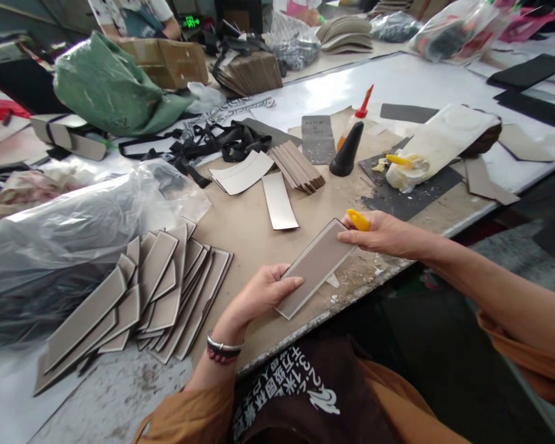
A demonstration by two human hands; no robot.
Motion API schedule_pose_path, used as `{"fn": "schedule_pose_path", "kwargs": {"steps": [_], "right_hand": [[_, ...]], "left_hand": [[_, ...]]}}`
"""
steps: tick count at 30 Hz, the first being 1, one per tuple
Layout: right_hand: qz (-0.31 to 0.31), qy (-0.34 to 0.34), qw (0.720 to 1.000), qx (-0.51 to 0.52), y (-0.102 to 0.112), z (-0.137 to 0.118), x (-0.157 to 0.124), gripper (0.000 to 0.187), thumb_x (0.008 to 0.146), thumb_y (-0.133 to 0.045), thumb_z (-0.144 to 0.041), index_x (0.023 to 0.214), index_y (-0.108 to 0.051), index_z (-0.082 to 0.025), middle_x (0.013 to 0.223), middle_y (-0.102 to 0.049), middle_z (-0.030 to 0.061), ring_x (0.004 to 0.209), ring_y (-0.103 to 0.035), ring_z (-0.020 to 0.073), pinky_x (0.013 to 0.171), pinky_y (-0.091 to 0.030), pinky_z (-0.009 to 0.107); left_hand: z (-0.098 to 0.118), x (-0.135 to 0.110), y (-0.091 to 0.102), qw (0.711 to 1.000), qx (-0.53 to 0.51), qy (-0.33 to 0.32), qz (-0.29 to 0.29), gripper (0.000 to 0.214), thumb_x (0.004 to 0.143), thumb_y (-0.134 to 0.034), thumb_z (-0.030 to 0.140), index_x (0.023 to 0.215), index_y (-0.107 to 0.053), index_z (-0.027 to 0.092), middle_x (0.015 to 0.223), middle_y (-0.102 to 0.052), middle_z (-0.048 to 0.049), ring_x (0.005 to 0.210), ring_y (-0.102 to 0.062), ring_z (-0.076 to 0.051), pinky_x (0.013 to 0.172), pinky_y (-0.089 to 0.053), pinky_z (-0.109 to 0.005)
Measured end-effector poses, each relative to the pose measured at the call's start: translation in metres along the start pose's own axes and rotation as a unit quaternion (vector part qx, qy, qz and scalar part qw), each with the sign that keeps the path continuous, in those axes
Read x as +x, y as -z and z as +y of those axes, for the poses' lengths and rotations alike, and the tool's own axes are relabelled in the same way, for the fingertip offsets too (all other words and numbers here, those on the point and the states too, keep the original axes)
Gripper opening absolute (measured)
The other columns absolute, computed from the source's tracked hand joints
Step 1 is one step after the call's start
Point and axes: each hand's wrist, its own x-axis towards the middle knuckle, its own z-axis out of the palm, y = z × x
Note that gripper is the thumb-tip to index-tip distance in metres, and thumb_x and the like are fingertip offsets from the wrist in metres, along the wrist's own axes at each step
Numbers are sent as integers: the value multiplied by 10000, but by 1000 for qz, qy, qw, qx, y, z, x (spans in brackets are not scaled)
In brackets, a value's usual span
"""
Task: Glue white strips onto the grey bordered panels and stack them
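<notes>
My left hand (263, 293) grips the near end of a long grey-brown card strip (315, 266), thumb on top, just above the table's front edge. My right hand (383, 234) is closed round a yellow-handled tool (358, 220) and rests on the strip's far end. To the left lies a fanned pile of several similar strips with darker borders (152, 290). One loose strip (279, 200) and a stack of strips (297, 165) lie further back on the brown work board (245, 234).
A black cone (348, 151) and a glue bottle with a red nozzle (357, 120) stand behind. A white bag with a yellow brush (437, 145) lies on a dark mat at right. Clear plastic bag (74, 222), green bag (111, 86), black straps (213, 145) fill the left.
</notes>
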Motion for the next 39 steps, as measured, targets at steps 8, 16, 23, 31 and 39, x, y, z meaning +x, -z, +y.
{"fn": "schedule_pose_path", "kwargs": {"steps": [8, 16, 23, 31, 39], "right_hand": [[-36, -37, 998, 30, -10, 16, 15, 356, 760, -589, -505, 681, -447, -188, 500, -344, -89, 438, -285, 61, 429, -226, 221], [-52, -86, 990, 103, -18, 4, 25, 335, 750, -626, -475, 683, -468, -187, 443, -412, -77, 377, -324, 56, 373, -205, 211], [-26, -80, 990, 116, -23, 0, 38, 310, 740, -668, -418, 642, -469, -201, 489, -404, -58, 390, -315, 57, 368, -213, 224], [-32, -108, 986, 123, -25, -2, 47, 328, 710, -708, -419, 600, -489, -202, 447, -390, -56, 369, -305, 53, 341, -192, 219], [-49, -130, 981, 133, -24, -7, 50, 314, 709, -723, -368, 584, -491, -198, 452, -419, -45, 360, -296, 45, 335, -180, 221]], "left_hand": [[-13, -1, -4, 997, -55, 28, 41, 449, 611, -689, 527, 764, -578, 120, 597, -566, 27, 484, -454, -65, 462, -340, -184], [-22, 1, -1, 985, -155, 29, 70, 439, 650, -699, 487, 864, -590, 119, 660, -623, -9, 542, -549, -104, 525, -411, -211], [-22, -1, 4, 977, -212, 30, 22, 461, 640, -735, 407, 965, -597, 110, 732, -663, -34, 593, -579, -107, 594, -443, -219], [-28, -1, 5, 979, -197, 26, 47, 406, 668, -714, 401, 923, -606, 104, 705, -664, -19, 584, -580, -100, 559, -441, -197], [-28, -1, 4, 961, -272, 48, 4, 572, 753, -554, 601, 1016, -606, 95, 807, -694, -102, 697, -640, -177, 621, -489, -260]]}}
